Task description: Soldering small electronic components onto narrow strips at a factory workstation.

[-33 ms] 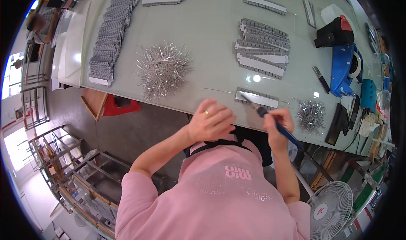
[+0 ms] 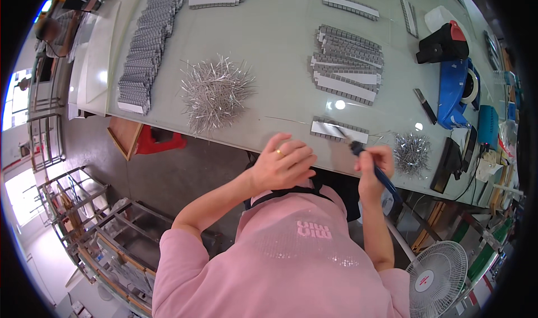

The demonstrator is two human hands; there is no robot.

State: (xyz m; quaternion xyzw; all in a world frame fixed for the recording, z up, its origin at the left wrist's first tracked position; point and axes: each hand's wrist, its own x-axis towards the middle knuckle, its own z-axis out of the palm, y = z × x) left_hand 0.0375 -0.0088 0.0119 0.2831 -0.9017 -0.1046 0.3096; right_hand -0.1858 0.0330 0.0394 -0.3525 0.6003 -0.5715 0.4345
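One strip (image 2: 339, 130) of pale, flat material with grey, toothed edges lies on the table (image 2: 280, 49) near its front edge, ahead of both hands. From the right hand (image 2: 370, 179) it lies forward and to the left; from the left hand (image 2: 287, 166), forward and to the right. Its long axis runs left to right, dipping slightly toward the right end, roughly along the table's edge. The right hand is clamped around a slim tool (image 2: 386, 183) with a smooth blue handle and a dark collar, whose thin, pale tip slants over the strip; whether it touches cannot be told. The left hand hangs just short of the table edge with its fingers loosely curled and no thing visible in it, though its palm is hidden.

A fine, stiff wire (image 2: 286, 119) reaches out beside the strip's left end. Beyond the strip, similar strips lie in an uneven pile (image 2: 347, 88), ridged and grey with white bands. To the left sits a spiky, shiny heap of wires (image 2: 216, 96); a smaller, darker tangle (image 2: 412, 152) lies beside the right hand. Farther left, overlapping strips form a long, scaly row (image 2: 148, 49).
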